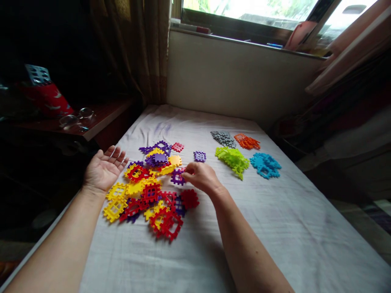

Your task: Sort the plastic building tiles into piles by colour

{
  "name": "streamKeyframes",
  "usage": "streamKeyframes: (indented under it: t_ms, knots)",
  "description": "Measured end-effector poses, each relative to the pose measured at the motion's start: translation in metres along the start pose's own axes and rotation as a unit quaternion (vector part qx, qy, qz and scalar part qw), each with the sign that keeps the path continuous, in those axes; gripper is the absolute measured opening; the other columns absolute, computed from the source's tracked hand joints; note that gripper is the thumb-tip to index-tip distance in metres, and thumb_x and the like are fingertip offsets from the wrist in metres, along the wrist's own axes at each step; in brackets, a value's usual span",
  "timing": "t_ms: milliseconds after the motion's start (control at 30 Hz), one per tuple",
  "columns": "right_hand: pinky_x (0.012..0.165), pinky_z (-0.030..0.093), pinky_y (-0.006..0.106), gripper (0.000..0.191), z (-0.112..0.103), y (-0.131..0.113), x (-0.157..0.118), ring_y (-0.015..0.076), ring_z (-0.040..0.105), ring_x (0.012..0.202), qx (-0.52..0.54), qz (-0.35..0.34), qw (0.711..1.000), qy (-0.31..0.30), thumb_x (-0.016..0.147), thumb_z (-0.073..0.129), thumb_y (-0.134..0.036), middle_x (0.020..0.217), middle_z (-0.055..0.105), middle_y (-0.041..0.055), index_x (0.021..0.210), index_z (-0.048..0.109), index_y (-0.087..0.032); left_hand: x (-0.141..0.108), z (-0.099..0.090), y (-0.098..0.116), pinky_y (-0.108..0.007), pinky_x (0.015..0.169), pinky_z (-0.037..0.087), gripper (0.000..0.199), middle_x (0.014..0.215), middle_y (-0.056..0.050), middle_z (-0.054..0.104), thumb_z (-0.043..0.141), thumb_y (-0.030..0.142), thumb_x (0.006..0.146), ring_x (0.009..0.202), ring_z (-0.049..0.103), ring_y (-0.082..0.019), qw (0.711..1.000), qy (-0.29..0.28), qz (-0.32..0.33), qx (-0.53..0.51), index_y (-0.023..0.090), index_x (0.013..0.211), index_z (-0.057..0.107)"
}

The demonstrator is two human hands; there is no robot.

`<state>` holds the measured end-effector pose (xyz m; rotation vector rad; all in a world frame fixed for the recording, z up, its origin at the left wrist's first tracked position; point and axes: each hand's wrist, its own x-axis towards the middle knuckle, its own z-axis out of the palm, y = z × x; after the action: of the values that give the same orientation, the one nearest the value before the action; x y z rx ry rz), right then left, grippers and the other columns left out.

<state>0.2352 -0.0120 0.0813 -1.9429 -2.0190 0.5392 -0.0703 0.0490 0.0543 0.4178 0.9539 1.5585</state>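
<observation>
A mixed heap of red, yellow and purple plastic interlocking tiles lies on the sheet between my hands; one red tile (189,199) is at its right edge and a yellow tile (115,208) at its left. My right hand (200,176) pinches a purple window tile (177,177) at the heap's right side, with a bit of red beside the fingertips. Palm up, my left hand (105,169) rests beside the heap's left edge, fingers stretched out and holding nothing. Beyond my right hand a lone purple tile (199,156) lies flat.
Sorted piles lie to the right: grey pieces (223,138), orange pieces (247,141), lime green pieces (232,161) and blue pieces (265,165). A wooden table (113,118) with eyeglasses (76,119) and a red container (45,99) borders the left. A wall and window stand behind.
</observation>
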Motion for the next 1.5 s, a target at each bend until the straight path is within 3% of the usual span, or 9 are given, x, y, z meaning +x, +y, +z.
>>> streamKeyframes:
  t_ms: [100,267,533,633,767,867,967,1200,1500]
  knots:
    - [0.055,0.036,0.022,0.017,-0.008,0.031,0.01,0.0122,0.057,0.059,0.081,0.048,0.995,0.017,0.076,0.065,-0.036,0.062,0.067,-0.0015,0.074,0.074,-0.022,0.0,0.0,0.0,-0.036,0.082,0.059,0.028,0.092,-0.004,0.073,0.043,0.037,0.092,0.091,0.07,-0.019,1.0,-0.001,-0.001,-0.002,0.023,0.088,0.068]
    - [0.055,0.04,0.022,0.027,-0.002,0.077,0.023,0.0134,0.06,0.058,0.136,0.136,0.973,0.13,0.078,0.06,-0.042,0.062,0.069,0.0011,0.072,0.073,-0.019,0.0,0.0,0.0,-0.037,0.081,0.059,0.026,0.09,-0.005,0.074,0.045,0.035,0.091,0.091,0.069,-0.019,1.0,-0.004,-0.004,-0.008,0.023,0.089,0.068]
    - [0.061,0.046,0.024,0.026,0.006,0.098,0.028,0.0155,0.066,0.061,0.132,0.218,0.951,0.176,0.081,0.058,-0.038,0.072,0.074,0.0026,0.089,0.076,-0.022,0.0,0.003,0.001,-0.04,0.085,0.058,0.02,0.088,-0.004,0.073,0.056,0.036,0.085,0.085,0.069,-0.019,1.0,0.007,0.0,-0.016,0.019,0.09,0.066]
    - [0.063,0.046,0.024,0.026,-0.004,0.092,0.024,0.0151,0.065,0.064,0.146,0.189,0.956,0.17,0.08,0.059,-0.033,0.077,0.074,0.0035,0.093,0.076,-0.02,0.0,0.003,0.001,-0.042,0.085,0.058,0.022,0.088,-0.006,0.074,0.051,0.035,0.088,0.086,0.069,-0.02,1.0,0.004,0.004,-0.024,0.019,0.09,0.066]
    - [0.06,0.044,0.023,0.02,-0.02,0.062,0.009,0.0134,0.062,0.063,0.177,0.039,0.983,0.01,0.079,0.061,-0.032,0.075,0.073,0.0007,0.085,0.077,-0.02,-0.001,0.003,0.001,-0.041,0.083,0.058,0.025,0.088,-0.006,0.073,0.048,0.034,0.091,0.087,0.069,-0.02,1.0,0.001,-0.003,-0.03,0.018,0.091,0.066]
    - [0.068,0.046,0.024,0.021,-0.025,0.028,-0.007,0.016,0.065,0.079,0.089,-0.092,0.982,-0.139,0.073,0.071,-0.03,0.089,0.074,-0.0004,0.092,0.077,-0.025,-0.002,0.004,0.001,-0.039,0.082,0.058,0.027,0.087,-0.005,0.073,0.044,0.033,0.093,0.087,0.07,-0.019,1.0,0.0,-0.004,-0.031,0.018,0.09,0.066]
    - [0.081,0.047,0.03,0.047,-0.022,-0.005,-0.022,0.0233,0.063,0.098,-0.062,-0.148,0.968,-0.192,0.064,0.082,-0.033,0.11,0.07,0.0061,0.109,0.073,-0.025,-0.003,0.005,0.0,-0.039,0.083,0.058,0.029,0.087,-0.005,0.073,0.041,0.033,0.094,0.087,0.07,-0.019,0.999,-0.001,-0.002,-0.033,0.018,0.089,0.066]
    - [0.094,0.044,0.039,0.052,-0.008,-0.041,-0.042,0.0302,0.057,0.112,-0.206,-0.123,0.953,-0.184,0.065,0.083,-0.038,0.119,0.062,0.0166,0.111,0.069,-0.017,-0.001,0.002,0.0,-0.041,0.084,0.057,0.025,0.088,-0.006,0.074,0.048,0.034,0.092,0.088,0.069,-0.019,0.999,-0.008,0.0,-0.036,0.017,0.091,0.066]
    - [0.067,0.041,0.026,0.031,-0.023,-0.011,-0.023,0.0205,0.065,0.089,-0.193,-0.045,0.962,-0.188,0.074,0.068,-0.04,0.103,0.072,0.0075,0.099,0.069,-0.021,-0.002,0.002,0.0,-0.039,0.077,0.059,0.028,0.087,-0.004,0.074,0.043,0.034,0.093,0.086,0.07,-0.019,0.999,-0.007,0.0,-0.038,0.018,0.09,0.066]
